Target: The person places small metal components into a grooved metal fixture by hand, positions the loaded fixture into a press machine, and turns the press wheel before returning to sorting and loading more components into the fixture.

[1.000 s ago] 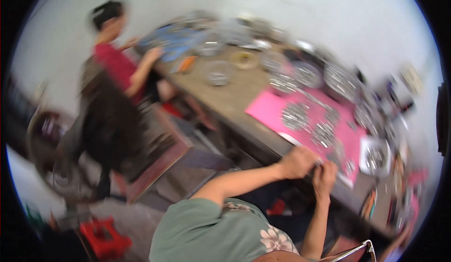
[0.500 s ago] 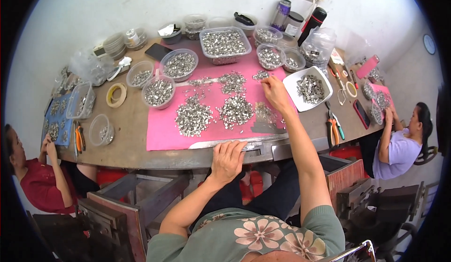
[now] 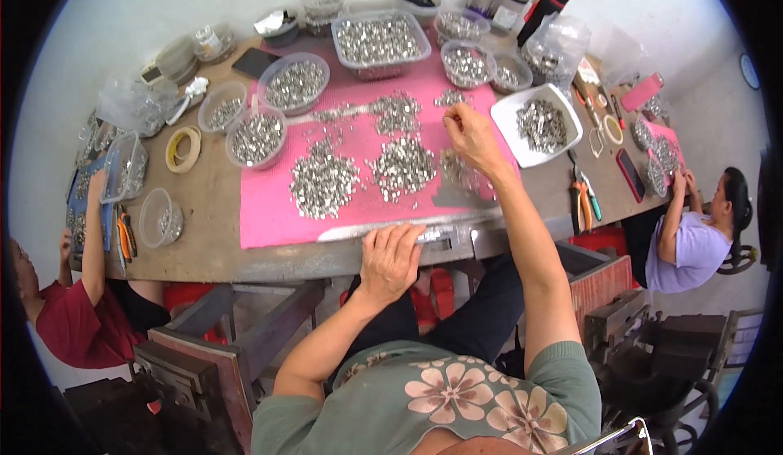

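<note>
My left hand (image 3: 391, 263) rests on the table's front edge beside a slim metal fixture (image 3: 437, 236). Its fingers are curled together, and what they grip is hidden. Above the pink mat (image 3: 273, 225), my right hand (image 3: 475, 139) is closed in a pinch; anything in its fingertips is too small to make out. Just beyond it lies a small pile of silvery metal pieces (image 3: 449, 98). Larger heaps of these pieces (image 3: 324, 182) spread over the mat to its left. A white square dish (image 3: 538, 127) of metal pieces stands to the right.
Clear tubs of metal pieces (image 3: 382, 41) line the mat's far side. Right of the mat lie orange-handled pliers (image 3: 581, 202) and a phone (image 3: 630, 174). Tape (image 3: 183, 149) sits at left. Co-workers in red (image 3: 77, 324) and lilac (image 3: 693, 251) sit at either side.
The view has shifted, so the table sits higher in it. My right hand has drawn slightly back from the small pile. The co-worker at left has stretched an arm toward a clear tub.
</note>
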Available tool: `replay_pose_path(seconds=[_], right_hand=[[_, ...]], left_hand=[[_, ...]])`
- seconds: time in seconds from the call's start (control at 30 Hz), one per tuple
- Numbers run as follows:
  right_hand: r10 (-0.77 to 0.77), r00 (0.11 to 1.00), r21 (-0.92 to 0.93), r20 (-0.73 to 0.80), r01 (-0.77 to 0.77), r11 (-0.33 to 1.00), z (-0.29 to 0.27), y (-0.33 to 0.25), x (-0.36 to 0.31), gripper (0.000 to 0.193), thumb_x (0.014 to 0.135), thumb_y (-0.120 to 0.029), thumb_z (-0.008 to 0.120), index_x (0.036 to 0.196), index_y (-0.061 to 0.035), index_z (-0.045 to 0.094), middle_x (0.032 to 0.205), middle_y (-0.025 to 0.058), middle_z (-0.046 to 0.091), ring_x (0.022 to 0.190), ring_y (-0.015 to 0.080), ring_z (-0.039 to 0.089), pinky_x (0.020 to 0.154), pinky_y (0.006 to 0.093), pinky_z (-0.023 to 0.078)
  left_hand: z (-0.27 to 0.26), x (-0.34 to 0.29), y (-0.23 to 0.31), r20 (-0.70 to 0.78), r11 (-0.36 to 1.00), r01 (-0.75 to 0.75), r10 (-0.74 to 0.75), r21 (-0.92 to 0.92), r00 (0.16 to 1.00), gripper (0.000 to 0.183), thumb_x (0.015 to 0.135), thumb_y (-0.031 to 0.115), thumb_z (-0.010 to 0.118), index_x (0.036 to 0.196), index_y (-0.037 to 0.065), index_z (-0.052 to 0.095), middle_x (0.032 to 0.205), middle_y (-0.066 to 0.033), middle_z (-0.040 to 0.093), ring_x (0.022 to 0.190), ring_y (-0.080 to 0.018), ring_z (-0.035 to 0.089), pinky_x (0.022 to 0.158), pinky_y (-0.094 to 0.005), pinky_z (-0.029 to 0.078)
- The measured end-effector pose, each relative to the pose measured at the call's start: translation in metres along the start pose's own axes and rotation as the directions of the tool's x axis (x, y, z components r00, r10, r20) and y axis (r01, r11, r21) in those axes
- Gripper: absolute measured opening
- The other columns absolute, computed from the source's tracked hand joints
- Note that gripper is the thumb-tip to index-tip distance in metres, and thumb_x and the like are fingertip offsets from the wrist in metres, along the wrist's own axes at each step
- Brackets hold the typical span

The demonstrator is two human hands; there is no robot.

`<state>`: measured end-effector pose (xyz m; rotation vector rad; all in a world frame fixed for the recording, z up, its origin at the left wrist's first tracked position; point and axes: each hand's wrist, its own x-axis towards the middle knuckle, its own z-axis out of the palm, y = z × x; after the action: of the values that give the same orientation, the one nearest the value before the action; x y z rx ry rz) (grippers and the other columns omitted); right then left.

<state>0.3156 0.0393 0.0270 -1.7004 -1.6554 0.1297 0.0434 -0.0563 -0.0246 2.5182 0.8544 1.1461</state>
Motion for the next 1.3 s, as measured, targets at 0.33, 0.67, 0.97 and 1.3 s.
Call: replay_pose_path(seconds=[0.33, 0.67, 0.97, 1.3], right_hand=[[-0.09, 0.988, 0.268, 0.123, 0.054, 0.962, -0.021, -0.073, -0.147, 0.004, 0.092, 0.003, 0.064, 0.095, 0.0031, 0.061, 0.098, 0.0139, 0.063, 0.091, 0.0289, 0.063, 0.08, 0.0367, 0.05], [-0.219, 0.975, 0.042, 0.024, 0.218, 0.975, -0.012, -0.081, -0.152, 0.011, 0.086, 0.005, 0.068, 0.094, 0.0019, 0.062, 0.096, 0.0146, 0.062, 0.091, 0.0341, 0.061, 0.08, 0.0415, 0.05], [-0.391, 0.915, -0.118, -0.095, 0.38, 0.917, -0.001, -0.076, -0.177, 0.021, 0.084, 0.0, 0.072, 0.104, 0.0006, 0.067, 0.109, 0.0135, 0.067, 0.101, 0.0302, 0.064, 0.084, 0.0438, 0.049], [-0.334, 0.942, 0.081, 0.043, 0.33, 0.94, 0.007, -0.072, -0.052, 0.011, 0.089, 0.0, 0.069, 0.1, 0.0005, 0.071, 0.095, 0.0149, 0.066, 0.092, 0.033, 0.065, 0.081, 0.0428, 0.051]], left_hand=[[0.002, 0.006, 0.0, -0.053, 1.0, -0.029, 0.03, 0.01, 0.998, 0.046, 0.084, 0.01, 0.076, 0.127, 0.008, 0.062, 0.115, -0.006, 0.068, 0.106, -0.0253, 0.063, 0.099, -0.0409, 0.039], [0.003, 0.005, -0.001, -0.061, 0.999, -0.04, 0.042, 0.024, 0.997, 0.048, 0.084, 0.01, 0.077, 0.129, 0.008, 0.06, 0.116, -0.0065, 0.068, 0.107, -0.0258, 0.063, 0.099, -0.0411, 0.039], [-0.005, 0.003, 0.006, -0.014, 0.998, 0.022, -0.023, -0.052, 1.0, 0.046, 0.085, 0.011, 0.075, 0.129, 0.007, 0.061, 0.118, -0.01, 0.067, 0.11, -0.029, 0.063, 0.103, -0.0463, 0.039], [-0.037, 0.113, -0.145, -0.022, 0.998, 0.012, -0.013, -0.061, 1.0, 0.026, 0.089, 0.002, 0.064, 0.114, -0.002, 0.068, 0.119, -0.0222, 0.067, 0.113, -0.0402, 0.063, 0.099, -0.0469, 0.051]])
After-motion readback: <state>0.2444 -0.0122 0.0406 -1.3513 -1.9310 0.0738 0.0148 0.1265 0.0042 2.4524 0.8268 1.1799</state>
